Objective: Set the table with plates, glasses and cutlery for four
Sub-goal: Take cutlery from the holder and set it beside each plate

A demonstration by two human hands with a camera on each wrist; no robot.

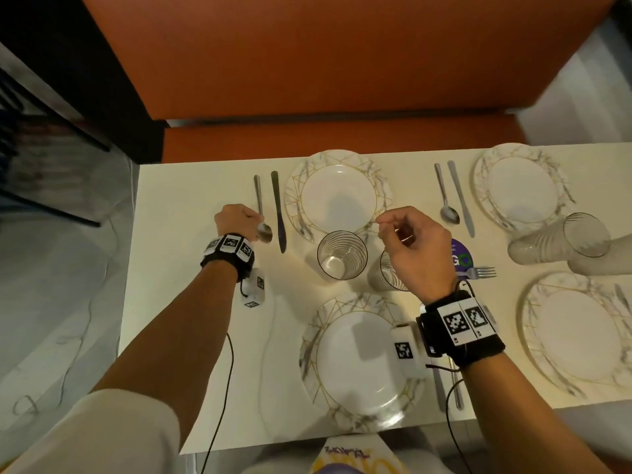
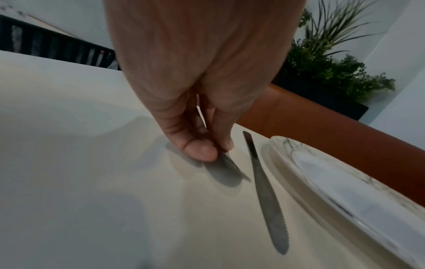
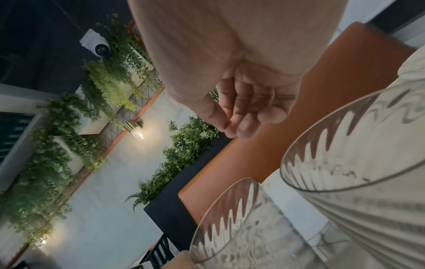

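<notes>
My left hand (image 1: pixel 252 223) pinches a spoon (image 1: pixel 262 223) near its bowl, and the spoon lies on the white table (image 1: pixel 191 302) left of a knife (image 1: pixel 278 208) and the far-left plate (image 1: pixel 338 195). In the left wrist view the thumb and fingers (image 2: pixel 202 151) pinch the spoon (image 2: pixel 226 170), next to the knife (image 2: pixel 266 193) and the plate (image 2: pixel 340 189). My right hand (image 1: pixel 388 222) hovers loosely curled and holds nothing, above two ribbed glasses (image 1: pixel 342 255) (image 1: pixel 384 277). Both glasses (image 3: pixel 232 225) (image 3: pixel 358 156) stand below my right hand (image 3: pixel 234 129) in the right wrist view.
A far-right plate (image 1: pixel 519 186) has a spoon (image 1: pixel 446 200) and knife (image 1: pixel 461 200) to its left. Two near plates (image 1: pixel 359 364) (image 1: pixel 578 333) lie at the front edge. A fork (image 1: pixel 478 272) and more glasses (image 1: pixel 561 241) are at right. An orange bench (image 1: pixel 325 56) runs behind the table.
</notes>
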